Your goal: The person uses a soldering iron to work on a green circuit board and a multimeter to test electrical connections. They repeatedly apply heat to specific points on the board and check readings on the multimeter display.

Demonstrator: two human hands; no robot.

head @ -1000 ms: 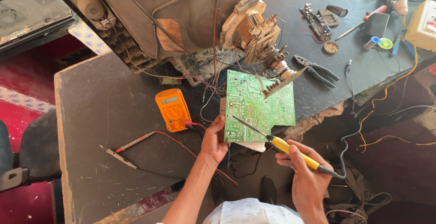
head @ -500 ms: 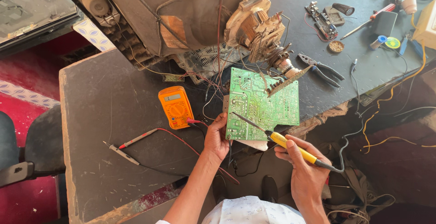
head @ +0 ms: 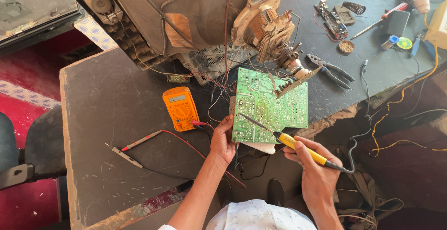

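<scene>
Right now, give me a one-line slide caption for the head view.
Left hand steadies a green circuit board while right hand holds a yellow-handled soldering iron on it.

Workshop surroundings in daylight

Sunlight is falling across a dark scratched workbench [head: 107, 118], with red patterned floor [head: 28, 76] showing beyond its left edge.

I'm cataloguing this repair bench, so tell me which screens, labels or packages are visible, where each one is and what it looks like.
Orange handheld multimeter: flat on the dark table, left of the green circuit board; small grey rectangular display above a round dial.
Glass screen panel: top left corner, off the table; grey, reflective, dark-framed.
Small round yellow-green label: top right of the table, on a flat disc.
No packages can be made out.
</scene>
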